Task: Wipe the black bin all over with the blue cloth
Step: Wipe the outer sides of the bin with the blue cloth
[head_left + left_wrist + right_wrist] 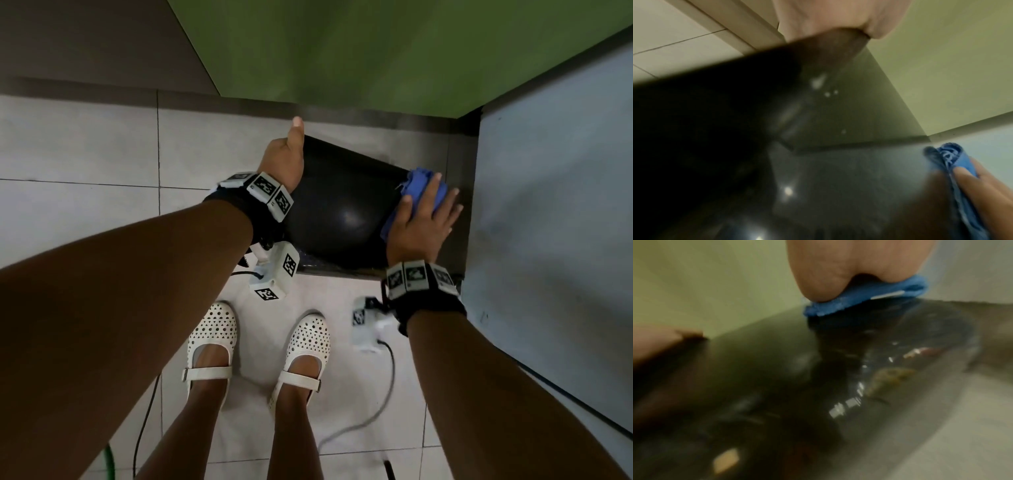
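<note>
The black bin (342, 205) stands on the pale tiled floor (85, 144), tucked into the corner where a green wall (342, 51) meets a light blue-grey panel (555, 205), and it sits just in front of the person's white perforated shoes (212, 339). Its glossy top throws back small spots of light. The right hand (423, 222) lies flat on the blue cloth (419, 186), fingers straight and a little spread, pressing the bunched cloth against the bin's right-hand upper edge, next to the blue-grey panel; the cloth's folds poke out past the fingertips and also below the palm. In the right wrist view the cloth (865, 298) is squeezed between the heel of the hand and the shiny black surface. The left hand (286, 161) rests against the bin's left side near the top, thumb stretched out toward the wall; its other fingers are hidden behind the bin, so I cannot tell whether they curl round the edge or lie flat. From the left wrist view the palm meets the bin's edge, though the picture is blurred. Both wrists carry black bands with white marker blocks, and a grey cable (376, 407) trails across the floor beside the right shoe.
</note>
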`<state>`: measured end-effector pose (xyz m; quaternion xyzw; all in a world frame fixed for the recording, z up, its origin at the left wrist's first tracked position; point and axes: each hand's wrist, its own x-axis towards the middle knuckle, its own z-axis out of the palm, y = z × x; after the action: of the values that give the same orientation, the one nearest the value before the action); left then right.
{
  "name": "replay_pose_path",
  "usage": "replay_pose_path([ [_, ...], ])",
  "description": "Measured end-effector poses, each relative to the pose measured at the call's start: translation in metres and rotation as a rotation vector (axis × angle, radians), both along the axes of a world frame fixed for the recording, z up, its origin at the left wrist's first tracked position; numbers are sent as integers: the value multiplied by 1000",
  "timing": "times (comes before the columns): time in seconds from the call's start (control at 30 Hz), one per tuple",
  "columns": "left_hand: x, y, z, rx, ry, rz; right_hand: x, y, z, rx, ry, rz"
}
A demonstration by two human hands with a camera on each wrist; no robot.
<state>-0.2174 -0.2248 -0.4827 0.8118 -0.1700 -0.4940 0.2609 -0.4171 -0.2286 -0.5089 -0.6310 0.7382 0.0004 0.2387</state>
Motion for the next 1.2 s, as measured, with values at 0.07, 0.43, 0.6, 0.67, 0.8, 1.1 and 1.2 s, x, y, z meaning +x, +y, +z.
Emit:
replay_pose_path([
  [0.07, -1, -1, 1, 8, 5, 18, 22, -5, 1, -3, 57, -89],
  [0.43, 0, -1, -1, 40, 3, -13, 45, 78, 3, -132, -97, 724],
  [0.6, 0, 1, 2, 20, 21, -16, -17, 64, -5, -19, 26, 327],
  [0.67, 0, 1, 6, 21, 18, -50, -17, 58, -5, 0, 44, 156],
  [0.8, 3, 6, 10, 18, 96, -89, -9, 58, -4, -3, 75, 122],
  [1.1, -15, 88, 5, 103, 199, -83, 4, 52, 0, 16, 61, 30],
  [1.2, -17, 80, 11, 102, 143, -59, 4, 45, 3, 6, 51, 36],
])
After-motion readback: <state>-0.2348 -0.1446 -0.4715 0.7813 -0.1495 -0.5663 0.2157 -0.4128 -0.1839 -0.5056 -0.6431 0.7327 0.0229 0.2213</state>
